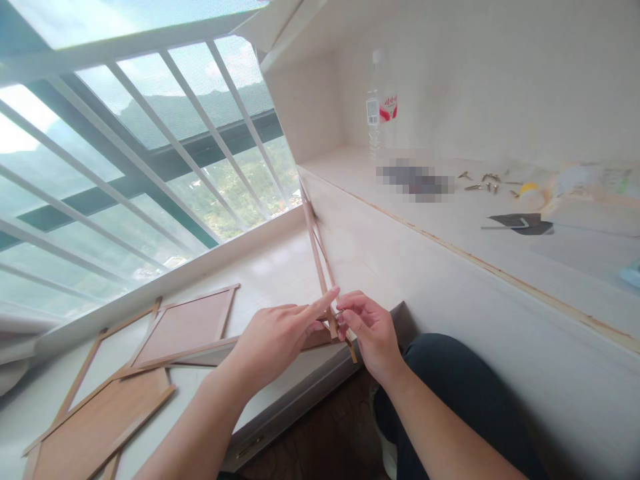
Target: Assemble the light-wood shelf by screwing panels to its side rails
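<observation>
Both hands pinch a joint on the thin wooden frame [320, 267] by the sill's edge — left hand [275, 337] pressing, right hand [373, 330] gripping something too small to identify; uneven pressure could snap a strip

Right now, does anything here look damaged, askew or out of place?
Yes: the desk's front edge shows a chipped, brownish strip where the white facing looks worn. Small screws lie scattered loose on the desktop. The wooden frames on the sill overlap at angles.

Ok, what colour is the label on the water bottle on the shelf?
The bottle has a red and white label, seen in the head view.
</observation>
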{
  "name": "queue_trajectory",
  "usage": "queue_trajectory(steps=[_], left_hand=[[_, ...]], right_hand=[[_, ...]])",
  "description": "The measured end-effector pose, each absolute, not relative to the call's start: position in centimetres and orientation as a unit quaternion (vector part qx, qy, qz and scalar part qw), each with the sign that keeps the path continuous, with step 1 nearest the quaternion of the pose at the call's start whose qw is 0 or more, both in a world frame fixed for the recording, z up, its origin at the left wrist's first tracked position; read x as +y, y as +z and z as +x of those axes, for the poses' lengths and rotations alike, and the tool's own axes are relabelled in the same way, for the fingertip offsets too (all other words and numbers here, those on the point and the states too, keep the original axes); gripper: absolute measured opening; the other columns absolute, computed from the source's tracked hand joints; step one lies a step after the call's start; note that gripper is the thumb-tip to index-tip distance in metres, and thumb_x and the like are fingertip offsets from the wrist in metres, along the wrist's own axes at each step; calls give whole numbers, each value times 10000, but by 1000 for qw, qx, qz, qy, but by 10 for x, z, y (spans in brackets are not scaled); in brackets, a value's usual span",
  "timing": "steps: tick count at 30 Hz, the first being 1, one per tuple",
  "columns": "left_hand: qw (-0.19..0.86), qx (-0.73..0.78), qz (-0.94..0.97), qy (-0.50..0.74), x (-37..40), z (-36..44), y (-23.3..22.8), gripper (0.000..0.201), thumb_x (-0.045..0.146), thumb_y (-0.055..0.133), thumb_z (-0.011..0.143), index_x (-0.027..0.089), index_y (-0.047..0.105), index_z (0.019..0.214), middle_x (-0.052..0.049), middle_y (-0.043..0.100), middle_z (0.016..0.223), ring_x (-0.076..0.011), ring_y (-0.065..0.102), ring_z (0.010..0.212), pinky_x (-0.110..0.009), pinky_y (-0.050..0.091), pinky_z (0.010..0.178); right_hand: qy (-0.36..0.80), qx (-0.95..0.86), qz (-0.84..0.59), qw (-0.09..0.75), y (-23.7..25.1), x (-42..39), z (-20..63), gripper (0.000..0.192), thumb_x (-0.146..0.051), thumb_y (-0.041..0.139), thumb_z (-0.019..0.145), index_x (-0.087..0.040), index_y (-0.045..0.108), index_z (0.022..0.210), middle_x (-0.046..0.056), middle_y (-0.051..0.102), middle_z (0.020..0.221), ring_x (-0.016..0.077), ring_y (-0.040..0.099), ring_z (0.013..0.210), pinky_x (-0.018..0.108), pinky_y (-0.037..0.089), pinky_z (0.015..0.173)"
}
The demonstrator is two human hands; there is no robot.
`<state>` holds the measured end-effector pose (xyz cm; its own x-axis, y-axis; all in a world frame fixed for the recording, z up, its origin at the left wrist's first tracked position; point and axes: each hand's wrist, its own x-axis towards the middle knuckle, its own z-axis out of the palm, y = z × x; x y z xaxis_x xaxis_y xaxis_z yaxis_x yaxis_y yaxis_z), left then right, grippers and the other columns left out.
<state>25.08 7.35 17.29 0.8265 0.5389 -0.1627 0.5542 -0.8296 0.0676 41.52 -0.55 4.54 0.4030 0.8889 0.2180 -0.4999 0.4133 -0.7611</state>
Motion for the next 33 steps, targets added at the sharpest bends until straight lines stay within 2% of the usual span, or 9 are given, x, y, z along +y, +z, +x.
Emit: queue_trajectory(steps=[8, 15, 21, 33], left_hand=[[49, 299, 950, -78, 64, 252, 173, 695, 253, 410, 1074, 466, 229, 1710, -4, 800, 1286, -212, 779, 1054, -294, 581, 863], [34, 322, 942, -93, 60, 251, 176, 690, 255, 418, 1067, 454, 260, 1708, -15, 809, 1257, -242, 786, 1004, -328, 592, 828], [39, 315, 945, -80, 64, 236, 173, 714, 199, 426, 1044, 441, 289, 1702, -6, 800, 1289, -222, 786, 1038, -294, 580, 826], [9, 306, 950, -60, 65, 222, 173, 610, 314, 392, 1106, 388, 303, 1705, -15, 825, 1206, -251, 799, 956, -337, 577, 755]], right_hand=[[430, -337, -321, 773, 41, -8, 413, 89, -340, 783, 950, -267, 814, 991, 19, 660, 985, 125, 632, 716, 251, 561, 571], [404, -364, -342, 766, 47, -11, 411, 97, -342, 780, 948, -248, 798, 961, 25, 667, 975, 134, 642, 717, 264, 580, 580], [407, -391, -341, 752, 49, -12, 405, 64, -310, 775, 957, -255, 798, 981, 34, 686, 1047, 128, 666, 742, 261, 618, 621], [425, -409, -331, 737, 52, -6, 398, 60, -297, 777, 961, -239, 784, 975, 24, 672, 1010, 110, 679, 743, 227, 631, 626]])
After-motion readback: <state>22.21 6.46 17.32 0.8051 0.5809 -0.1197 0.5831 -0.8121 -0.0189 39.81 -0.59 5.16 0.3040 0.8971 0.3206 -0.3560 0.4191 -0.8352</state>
